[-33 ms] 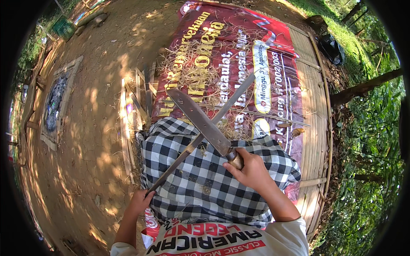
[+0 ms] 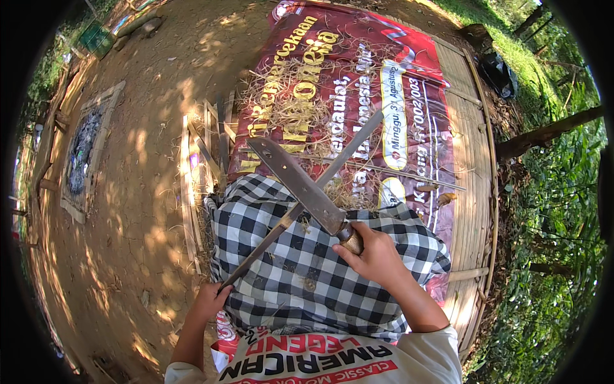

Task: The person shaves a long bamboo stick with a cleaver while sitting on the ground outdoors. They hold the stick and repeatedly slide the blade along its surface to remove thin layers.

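My right hand (image 2: 377, 257) is closed around the wooden handle of a machete (image 2: 295, 182). Its broad, dark blade points away to the upper left and lies across a long, narrow bamboo strip (image 2: 352, 149), at about the strip's middle. Lower left, my left hand (image 2: 208, 302) grips the strip's near end. From there the strip slants up and right, over my lap and out above the banner. A black-and-white checked cloth (image 2: 288, 278) covers my legs beneath both. The exact contact between blade and strip is hard to make out.
Ahead lies a maroon printed banner (image 2: 419, 48) on a bamboo slat platform (image 2: 470, 211), strewn with curly shavings (image 2: 288, 109) and a thin stick. Loose bamboo pieces (image 2: 190, 185) lie left of my lap. Farther left is a framed ash pit (image 2: 83, 150); plants grow right.
The machete has shifted very slightly left along the strip. Both hands keep their grip, and the strip stays in place.
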{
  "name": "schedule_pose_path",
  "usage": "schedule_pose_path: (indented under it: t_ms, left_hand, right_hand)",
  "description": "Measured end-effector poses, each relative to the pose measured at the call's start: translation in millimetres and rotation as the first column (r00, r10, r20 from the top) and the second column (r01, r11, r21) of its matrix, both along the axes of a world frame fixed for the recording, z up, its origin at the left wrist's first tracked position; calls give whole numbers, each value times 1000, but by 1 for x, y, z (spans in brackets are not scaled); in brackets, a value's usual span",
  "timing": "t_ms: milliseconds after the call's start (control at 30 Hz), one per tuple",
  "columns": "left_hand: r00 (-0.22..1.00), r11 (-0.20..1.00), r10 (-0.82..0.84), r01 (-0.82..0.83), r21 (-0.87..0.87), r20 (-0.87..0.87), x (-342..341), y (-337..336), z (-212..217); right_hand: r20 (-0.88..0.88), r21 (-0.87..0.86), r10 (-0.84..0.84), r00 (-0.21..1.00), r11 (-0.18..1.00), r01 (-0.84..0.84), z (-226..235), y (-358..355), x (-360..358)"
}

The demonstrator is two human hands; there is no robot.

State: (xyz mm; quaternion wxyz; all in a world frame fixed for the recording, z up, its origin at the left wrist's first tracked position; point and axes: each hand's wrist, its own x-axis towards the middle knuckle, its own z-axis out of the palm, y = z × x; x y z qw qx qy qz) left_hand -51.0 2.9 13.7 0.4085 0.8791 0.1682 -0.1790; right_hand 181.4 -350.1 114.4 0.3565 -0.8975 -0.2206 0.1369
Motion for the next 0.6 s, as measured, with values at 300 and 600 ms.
schedule_pose_path:
  t_ms: [300, 600]
  left_hand:
    - [991, 978, 129, -135, -159, -43, -4, -3, -5]
    - [943, 963, 194, -235, -130, -270, 11, 2, 9]
  right_hand:
    - [5, -22, 16, 1000, 1000, -16, -5, 8, 2]
    - [-454, 278, -153, 878, 912, 303, -16, 0, 3]
